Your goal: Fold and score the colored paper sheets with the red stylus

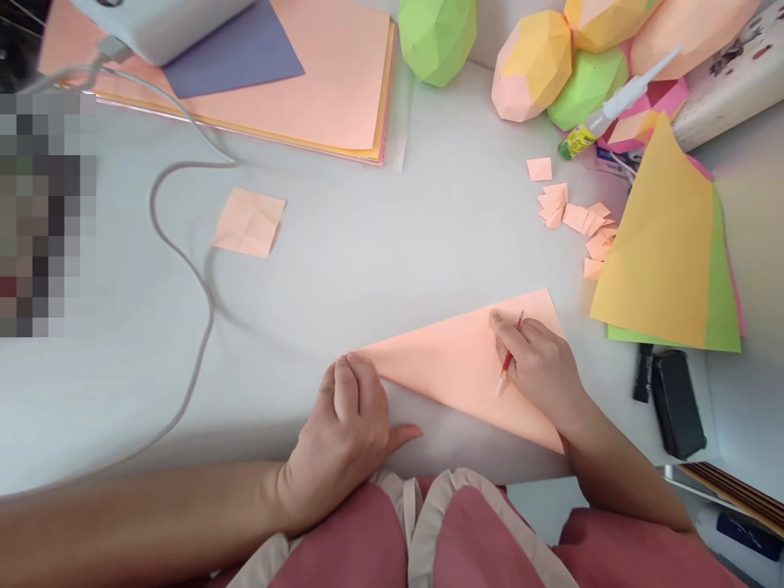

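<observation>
A peach sheet of paper, folded into a long triangle, lies on the table with its narrow point toward the left. My left hand is curled over that point, fingers bent down on the paper and thumb stretched to the right. Across the wide end rests my right hand, its index fingertip on the paper near the upper edge. Tucked in its fingers is a slim red stick that looks like a pen refill, with a dark tip upward and a pale end downward.
Small peach paper pieces lie beside stacked yellow and green sheets. Behind are faceted paper shapes and a glue tube. A creased peach square, a cable, a paper stack and a black case surround.
</observation>
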The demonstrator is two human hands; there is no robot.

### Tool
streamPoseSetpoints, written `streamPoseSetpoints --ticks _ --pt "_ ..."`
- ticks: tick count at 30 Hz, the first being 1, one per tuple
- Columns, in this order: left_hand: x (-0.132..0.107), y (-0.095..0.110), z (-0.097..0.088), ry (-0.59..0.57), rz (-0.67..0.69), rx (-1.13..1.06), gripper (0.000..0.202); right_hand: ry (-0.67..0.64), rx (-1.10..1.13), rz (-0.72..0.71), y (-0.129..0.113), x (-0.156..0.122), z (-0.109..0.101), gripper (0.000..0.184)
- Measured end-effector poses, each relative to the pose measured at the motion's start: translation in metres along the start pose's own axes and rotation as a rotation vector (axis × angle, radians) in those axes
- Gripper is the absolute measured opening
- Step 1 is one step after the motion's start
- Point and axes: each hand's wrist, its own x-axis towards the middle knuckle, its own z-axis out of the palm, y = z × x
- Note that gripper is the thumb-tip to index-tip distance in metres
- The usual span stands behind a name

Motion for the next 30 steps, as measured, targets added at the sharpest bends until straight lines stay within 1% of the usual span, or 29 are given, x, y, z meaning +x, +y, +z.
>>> streamPoseSetpoints --ticks 4,8,12,14,16,21,25,27,30 --pt "0.001 0.0 -0.003 -0.043 -0.014 0.007 0.093 -0.017 0.011 0.002 0.001 -0.001 0.001 0.055" --pt "0.002 -0.001 -0.003 -0.094 -0.017 -0.008 0.085 -0.032 0.005 0.001 0.002 -0.001 0.002 0.056" --pt "0.003 -0.001 -0.001 -0.043 -0.013 -0.074 0.07 -0.011 0.009 -0.013 0.002 -0.002 0.003 0.055" --pt "0.003 0.0 0.0 -0.015 -0.015 -0.099 0.067 -0.005 0.015 -0.014 0.003 -0.002 0.003 0.056" --pt "0.003 0.0 -0.001 -0.016 -0.002 -0.089 0.07 -0.013 0.019 -0.007 0.002 -0.002 0.003 0.055" --pt "0.002 -0.001 -0.006 -0.08 0.059 -0.087 0.076 -0.04 0.02 0.016 0.002 -0.002 0.003 0.056" --pt "0.001 -0.005 -0.011 -0.126 0.097 -0.11 0.09 -0.003 0.004 -0.005 0.001 -0.001 0.002 0.051" --pt "0.0 -0.007 -0.013 -0.156 0.111 -0.122 0.096 -0.023 0.007 0.001 0.001 -0.001 0.002 0.05" --pt "-0.002 -0.008 -0.012 -0.149 0.133 -0.159 0.103 -0.051 0.011 0.016 0.002 -0.002 0.003 0.051"
